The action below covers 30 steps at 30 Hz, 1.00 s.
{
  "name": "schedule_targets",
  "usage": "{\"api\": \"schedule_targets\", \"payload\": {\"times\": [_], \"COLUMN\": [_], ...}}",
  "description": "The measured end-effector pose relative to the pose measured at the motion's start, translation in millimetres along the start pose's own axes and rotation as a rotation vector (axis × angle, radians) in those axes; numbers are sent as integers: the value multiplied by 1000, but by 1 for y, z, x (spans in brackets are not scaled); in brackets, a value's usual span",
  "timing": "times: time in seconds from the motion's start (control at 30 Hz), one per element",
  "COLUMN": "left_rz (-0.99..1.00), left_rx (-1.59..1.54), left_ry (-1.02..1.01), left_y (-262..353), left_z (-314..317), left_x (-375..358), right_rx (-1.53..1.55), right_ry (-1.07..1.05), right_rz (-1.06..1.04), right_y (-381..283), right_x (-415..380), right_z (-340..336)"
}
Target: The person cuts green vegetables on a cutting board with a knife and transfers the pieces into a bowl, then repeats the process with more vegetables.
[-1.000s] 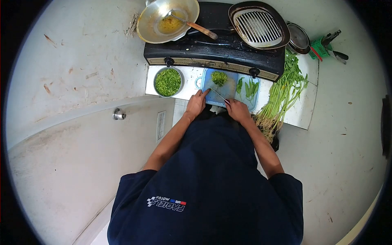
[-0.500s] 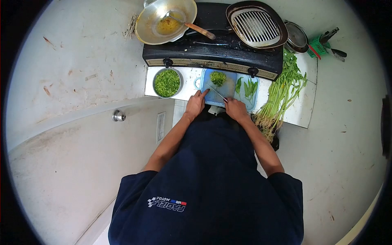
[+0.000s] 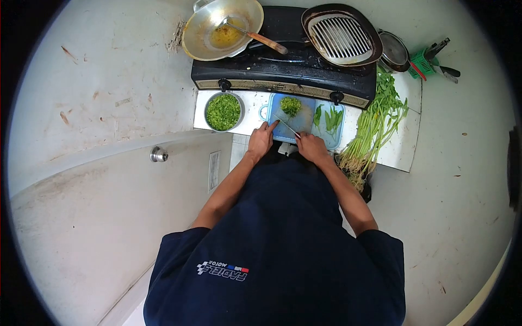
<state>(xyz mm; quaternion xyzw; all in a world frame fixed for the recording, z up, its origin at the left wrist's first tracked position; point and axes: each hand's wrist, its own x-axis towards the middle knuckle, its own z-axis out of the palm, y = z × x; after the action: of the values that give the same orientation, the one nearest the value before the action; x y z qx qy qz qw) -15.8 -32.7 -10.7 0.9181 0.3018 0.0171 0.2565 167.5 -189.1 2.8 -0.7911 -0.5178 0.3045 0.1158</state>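
White counter [image 3: 253, 120] is running across the upper middle of the frame in the head view, with pale, smudged walls spreading out at both sides. Black stove [image 3: 283, 70] is standing at the top centre, bearing a wide pan [image 3: 191, 39] at its left end and a grill pan [image 3: 341, 35] at its right. Inside the wide pan, a turner [image 3: 266, 41] is resting, its wooden handle sticking out over the rim.

Just below the stove, a blue board [image 3: 305, 111] is lying near the centre. On its upper left part a pile of chopped greens [image 3: 291, 105] is sitting, while some loose leaves [image 3: 331, 118] are lying on its right part. At the board's lower edge, the right hand [image 3: 314, 148] is gripping a knife [image 3: 288, 125], fingers curled closed around the handle, and the blade is slanting toward the upper left. The left hand [image 3: 261, 140] is reaching in from the lower left, its index finger extending close to the blade's tip and its other fingers bending; whether they are pinching anything cannot be told.

Left of the board, a round bowl [image 3: 242, 112] is holding more cut greens. Right of it, a rooted bunch of stalks [image 3: 375, 127] is trailing over the counter's edge.
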Motion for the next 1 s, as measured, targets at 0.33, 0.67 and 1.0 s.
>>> {"api": "schedule_targets", "payload": {"times": [0.33, 0.67, 1.0], "left_rz": [-7, -5, 11], "left_rx": [44, -7, 9], "left_ry": [6, 46, 68], "left_y": [2, 1, -3], "left_z": [-1, 1, 4], "left_x": [-1, -2, -3], "right_rx": [-24, -56, -30], "right_ry": [9, -15, -31], "right_rz": [-9, 7, -7], "right_y": [-2, 13, 0], "right_x": [9, -2, -9], "right_z": [-1, -3, 0]}}
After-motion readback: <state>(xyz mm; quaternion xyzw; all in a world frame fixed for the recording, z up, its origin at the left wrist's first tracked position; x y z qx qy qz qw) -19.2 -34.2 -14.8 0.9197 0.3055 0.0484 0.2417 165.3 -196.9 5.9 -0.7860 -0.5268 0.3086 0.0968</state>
